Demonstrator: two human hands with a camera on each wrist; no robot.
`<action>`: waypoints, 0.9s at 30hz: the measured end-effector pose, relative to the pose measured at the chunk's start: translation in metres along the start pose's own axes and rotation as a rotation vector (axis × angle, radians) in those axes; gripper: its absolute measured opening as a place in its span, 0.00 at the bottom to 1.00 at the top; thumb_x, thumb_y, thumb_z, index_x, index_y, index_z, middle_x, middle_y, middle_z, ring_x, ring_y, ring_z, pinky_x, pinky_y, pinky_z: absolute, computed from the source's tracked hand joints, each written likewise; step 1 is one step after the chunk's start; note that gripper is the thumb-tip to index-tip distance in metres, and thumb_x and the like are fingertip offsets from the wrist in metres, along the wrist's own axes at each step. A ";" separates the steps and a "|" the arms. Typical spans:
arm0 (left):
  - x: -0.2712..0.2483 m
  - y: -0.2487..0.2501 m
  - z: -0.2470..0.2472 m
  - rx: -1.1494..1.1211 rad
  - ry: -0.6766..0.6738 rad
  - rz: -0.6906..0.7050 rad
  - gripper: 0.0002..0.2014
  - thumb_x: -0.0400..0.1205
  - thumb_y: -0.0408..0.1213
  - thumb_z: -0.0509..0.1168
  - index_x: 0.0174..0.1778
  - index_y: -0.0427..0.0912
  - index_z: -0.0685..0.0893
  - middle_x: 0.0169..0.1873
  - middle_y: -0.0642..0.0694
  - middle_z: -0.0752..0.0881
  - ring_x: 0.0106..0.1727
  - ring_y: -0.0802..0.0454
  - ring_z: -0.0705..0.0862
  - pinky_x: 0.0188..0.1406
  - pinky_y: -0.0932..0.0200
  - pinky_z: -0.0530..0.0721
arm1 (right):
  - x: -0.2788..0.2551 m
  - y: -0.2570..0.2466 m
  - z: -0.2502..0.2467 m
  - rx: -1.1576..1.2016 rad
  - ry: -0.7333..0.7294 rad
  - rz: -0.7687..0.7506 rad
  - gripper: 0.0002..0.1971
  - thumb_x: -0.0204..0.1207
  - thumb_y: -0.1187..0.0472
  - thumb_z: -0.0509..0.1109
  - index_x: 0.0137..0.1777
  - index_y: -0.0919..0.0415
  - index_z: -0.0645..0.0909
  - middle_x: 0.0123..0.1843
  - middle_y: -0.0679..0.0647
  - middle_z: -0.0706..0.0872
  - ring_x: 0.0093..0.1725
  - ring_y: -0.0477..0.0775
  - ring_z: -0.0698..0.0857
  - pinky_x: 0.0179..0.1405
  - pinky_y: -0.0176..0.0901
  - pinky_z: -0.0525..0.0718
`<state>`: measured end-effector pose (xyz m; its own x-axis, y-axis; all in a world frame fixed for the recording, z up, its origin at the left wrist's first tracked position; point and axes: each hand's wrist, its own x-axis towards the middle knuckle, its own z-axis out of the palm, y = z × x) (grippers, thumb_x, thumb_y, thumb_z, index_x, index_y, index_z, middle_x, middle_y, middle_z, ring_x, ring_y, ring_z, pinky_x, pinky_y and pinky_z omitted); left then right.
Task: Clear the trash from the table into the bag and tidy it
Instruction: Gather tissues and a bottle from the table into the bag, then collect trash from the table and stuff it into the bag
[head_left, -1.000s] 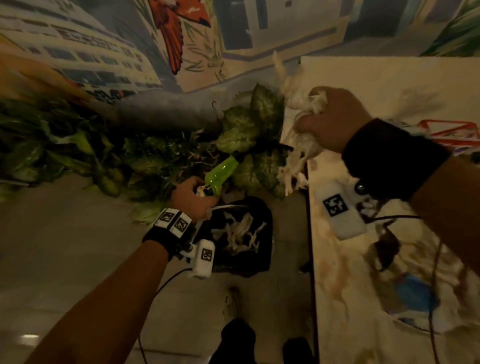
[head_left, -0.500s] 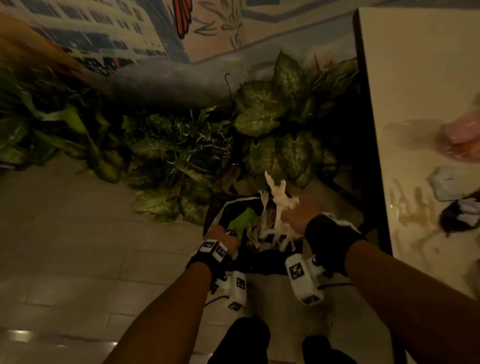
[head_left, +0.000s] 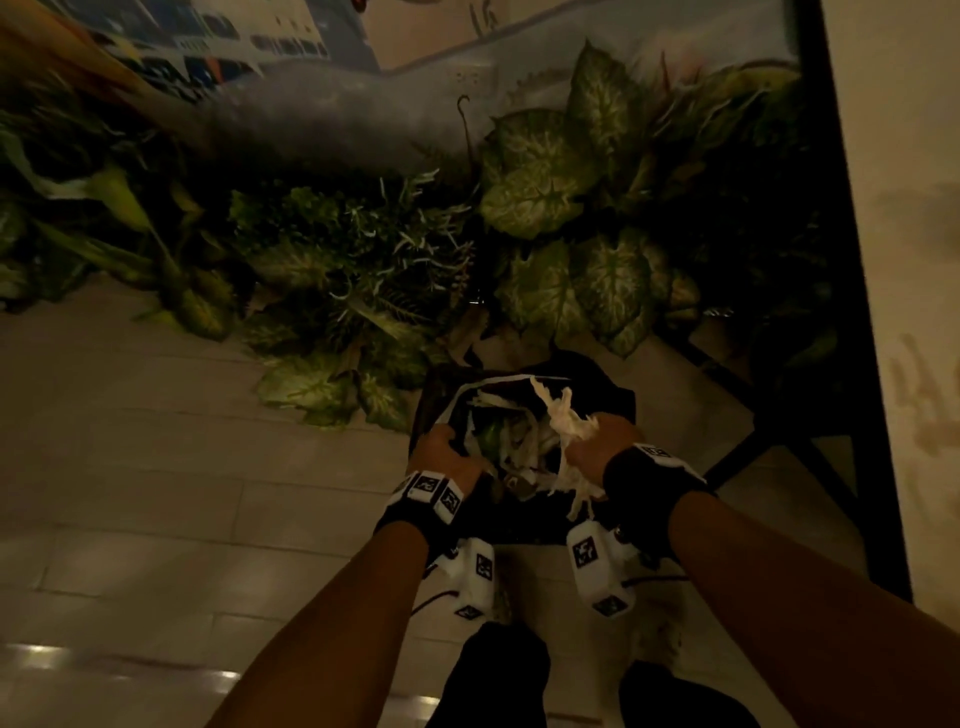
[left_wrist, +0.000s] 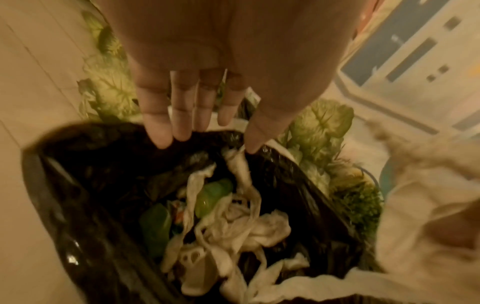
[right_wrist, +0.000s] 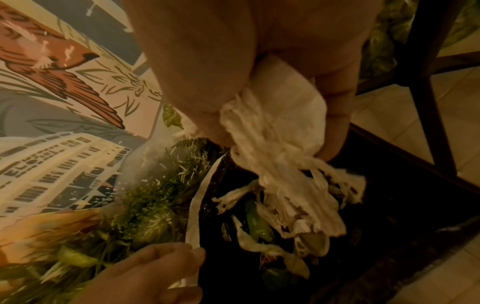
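We see right hand clenched round torn tissue wad over open black bag; left hand relaxed, fingertips on rim; green bottle inside

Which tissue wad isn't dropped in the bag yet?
The shredded white wad gripped in the right hand, hanging over the bag; the other tissue lies loose inside.

Black trash bag with a white rim band; white shredded tissue in my grip; bright green wrapper inside; green leaves veined pale; mural with an orange bird.
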<state>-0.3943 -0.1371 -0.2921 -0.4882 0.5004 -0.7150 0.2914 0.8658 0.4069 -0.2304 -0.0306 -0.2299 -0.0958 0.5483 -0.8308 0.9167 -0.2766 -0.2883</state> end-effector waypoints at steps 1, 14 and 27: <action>0.000 -0.004 -0.004 0.003 0.016 0.002 0.09 0.78 0.41 0.68 0.51 0.46 0.77 0.42 0.50 0.79 0.51 0.45 0.79 0.50 0.61 0.76 | 0.001 -0.003 0.002 -0.011 -0.001 -0.008 0.21 0.79 0.60 0.64 0.71 0.64 0.72 0.71 0.65 0.75 0.68 0.68 0.76 0.64 0.55 0.78; -0.029 0.007 -0.033 -0.016 0.099 0.054 0.09 0.76 0.40 0.71 0.50 0.41 0.85 0.51 0.41 0.87 0.55 0.43 0.83 0.53 0.62 0.77 | -0.027 -0.003 -0.014 -0.036 -0.024 -0.154 0.25 0.76 0.51 0.69 0.71 0.60 0.73 0.71 0.60 0.77 0.66 0.64 0.79 0.63 0.49 0.78; -0.129 0.157 -0.066 -0.031 0.135 0.320 0.05 0.77 0.39 0.69 0.45 0.44 0.85 0.44 0.47 0.86 0.47 0.46 0.85 0.47 0.55 0.84 | -0.195 0.051 -0.203 -0.139 0.234 -0.589 0.10 0.73 0.51 0.72 0.52 0.52 0.83 0.45 0.45 0.83 0.49 0.50 0.84 0.52 0.44 0.82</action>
<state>-0.3395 -0.0649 -0.0988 -0.4814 0.7413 -0.4677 0.4229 0.6638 0.6168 -0.0864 0.0089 0.0138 -0.5254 0.7387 -0.4223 0.7797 0.2191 -0.5866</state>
